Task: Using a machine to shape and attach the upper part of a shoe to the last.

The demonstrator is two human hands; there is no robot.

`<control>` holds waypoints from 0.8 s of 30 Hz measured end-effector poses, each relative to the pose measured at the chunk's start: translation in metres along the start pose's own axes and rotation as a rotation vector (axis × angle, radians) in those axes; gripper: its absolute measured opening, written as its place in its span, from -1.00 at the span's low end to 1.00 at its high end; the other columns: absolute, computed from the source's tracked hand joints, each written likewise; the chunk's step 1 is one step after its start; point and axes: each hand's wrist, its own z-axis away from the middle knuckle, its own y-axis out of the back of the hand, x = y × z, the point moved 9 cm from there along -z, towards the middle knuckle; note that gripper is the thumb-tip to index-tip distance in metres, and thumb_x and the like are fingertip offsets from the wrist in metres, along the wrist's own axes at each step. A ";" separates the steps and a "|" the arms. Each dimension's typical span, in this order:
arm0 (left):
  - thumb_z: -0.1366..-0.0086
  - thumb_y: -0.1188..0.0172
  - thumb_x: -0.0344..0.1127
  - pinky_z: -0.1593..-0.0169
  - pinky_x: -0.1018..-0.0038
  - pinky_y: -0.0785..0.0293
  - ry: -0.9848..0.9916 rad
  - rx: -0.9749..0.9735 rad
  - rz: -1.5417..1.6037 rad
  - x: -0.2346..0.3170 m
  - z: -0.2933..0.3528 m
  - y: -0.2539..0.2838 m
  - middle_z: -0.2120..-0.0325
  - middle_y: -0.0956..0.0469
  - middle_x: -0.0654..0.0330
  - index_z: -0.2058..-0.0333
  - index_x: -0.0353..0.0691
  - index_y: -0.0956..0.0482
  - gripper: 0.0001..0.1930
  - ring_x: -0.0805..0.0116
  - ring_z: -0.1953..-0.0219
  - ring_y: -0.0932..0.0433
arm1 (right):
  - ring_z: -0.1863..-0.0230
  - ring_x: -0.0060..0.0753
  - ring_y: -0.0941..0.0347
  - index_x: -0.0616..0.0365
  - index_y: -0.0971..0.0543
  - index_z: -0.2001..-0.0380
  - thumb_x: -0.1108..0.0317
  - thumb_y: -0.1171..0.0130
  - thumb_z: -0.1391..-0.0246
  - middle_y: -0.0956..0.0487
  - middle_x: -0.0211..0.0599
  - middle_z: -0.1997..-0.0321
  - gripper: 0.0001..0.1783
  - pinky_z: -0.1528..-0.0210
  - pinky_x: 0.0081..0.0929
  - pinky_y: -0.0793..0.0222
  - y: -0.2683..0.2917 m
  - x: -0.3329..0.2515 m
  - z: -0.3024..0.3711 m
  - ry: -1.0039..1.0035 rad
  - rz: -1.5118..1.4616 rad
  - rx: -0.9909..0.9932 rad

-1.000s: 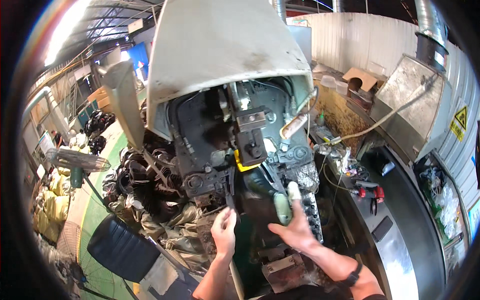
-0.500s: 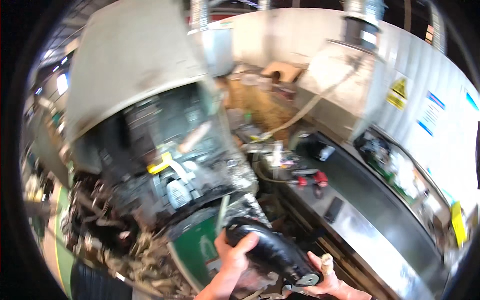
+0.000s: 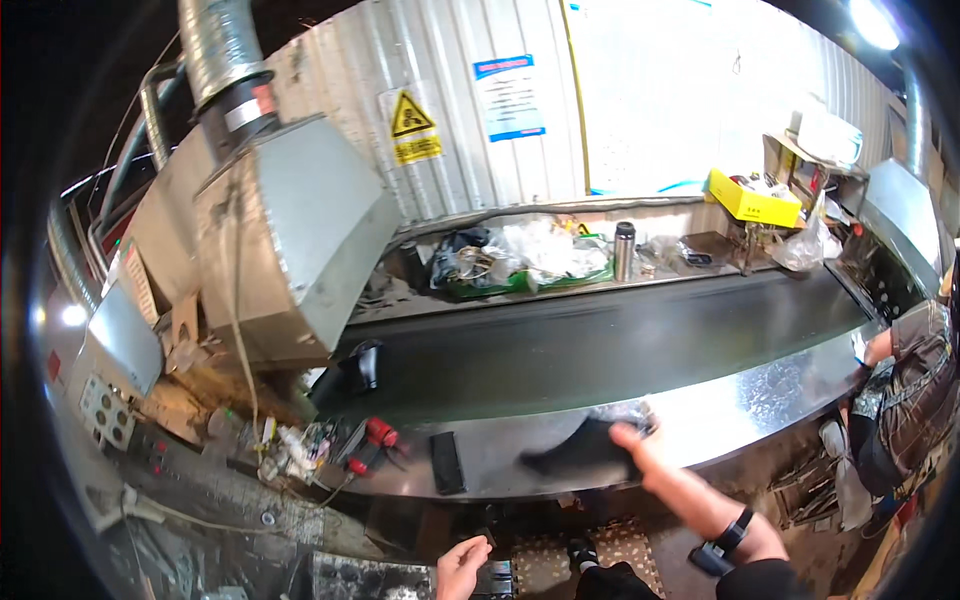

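Observation:
My right hand (image 3: 640, 447) grips a black, boot-shaped piece (image 3: 580, 450) by its right end, above the metal ledge along the front of a conveyor belt. Motion smears the piece, so its details are unclear. Low in the middle, my left hand (image 3: 463, 568) is closed with its fingers curled together, and I see nothing in it. A flat black rectangular object (image 3: 447, 463) lies on the ledge to the left of the held piece. Farther left, a glossy black piece (image 3: 367, 366) rests at the belt's end.
A dark belt (image 3: 620, 345) runs behind the metal ledge (image 3: 745, 408). Red-handled tools (image 3: 377, 440) lie at left, below a metal hood (image 3: 290, 230). Beyond the belt stand a steel flask (image 3: 624, 250) and a yellow box (image 3: 755, 200). Another person (image 3: 905, 390) works at right.
My view has swung right from the machine to the conveyor. Both hands held the black piece before; my left hand has let go, and my right hand carries it over the ledge.

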 end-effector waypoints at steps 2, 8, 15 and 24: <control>-0.39 -0.20 -0.29 -0.10 0.41 -0.49 -0.048 0.017 -0.119 0.003 -0.016 -0.009 0.01 -0.60 0.06 -0.11 -0.37 -0.51 -0.61 0.25 -0.04 -0.58 | 0.18 -0.25 -0.57 0.15 -0.34 -0.17 0.45 -0.43 0.07 -0.59 -0.12 0.15 -0.28 0.22 -0.31 -0.58 0.063 -0.012 -0.083 0.003 -0.228 0.123; -0.35 -0.24 -0.21 -0.10 0.40 -0.44 0.106 0.240 -0.305 -0.041 -0.007 0.029 0.01 -0.60 0.08 -0.05 -0.40 -0.56 -0.58 0.29 -0.01 -0.56 | 0.25 -0.16 -0.51 0.16 -0.20 -0.06 0.39 -0.36 0.01 -0.51 -0.13 0.24 -0.35 0.27 -0.09 -0.53 0.235 0.070 -0.262 -0.007 -0.556 0.642; -0.31 -0.26 -0.21 0.00 0.29 -0.50 0.352 0.392 -0.065 -0.105 0.001 0.092 0.07 -0.63 -0.01 0.04 -0.44 -0.58 -0.61 0.16 0.08 -0.59 | 0.15 0.01 -0.55 0.16 -0.49 0.02 0.28 -0.19 -0.14 -0.60 -0.06 0.14 -0.64 0.05 -0.09 -0.47 -0.107 0.127 -0.131 0.325 0.738 -0.307; -0.41 -0.15 -0.02 0.15 0.52 -0.50 0.122 0.216 -0.207 0.028 -0.239 0.026 0.38 -0.69 0.17 0.39 -0.37 -0.66 -0.55 0.50 0.29 -0.62 | -0.52 -0.09 0.02 0.13 -0.30 -0.32 0.07 -0.18 -0.12 -0.11 -0.12 -0.51 -0.26 -0.46 0.24 0.18 -0.157 0.164 0.006 1.025 1.329 -1.091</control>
